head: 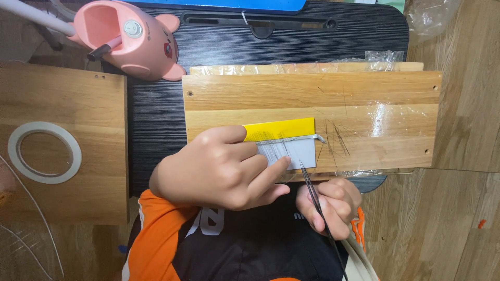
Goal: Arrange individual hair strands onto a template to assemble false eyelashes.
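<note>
Two hands work: left (221,166) presses card (284,140), right (330,205) grips tweezers (315,200) beside tape roll (44,152).

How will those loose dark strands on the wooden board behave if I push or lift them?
The strands look hair-thin, so probably very light and apt to scatter. They likely flex easily. The right hand grips tweezers, hinting bare fingers would fumble them on the board.

Warm, even indoor light, sharp focus, faint glare on the plastic film (383,112).

Orange-and-black shirt, bare hands
</note>
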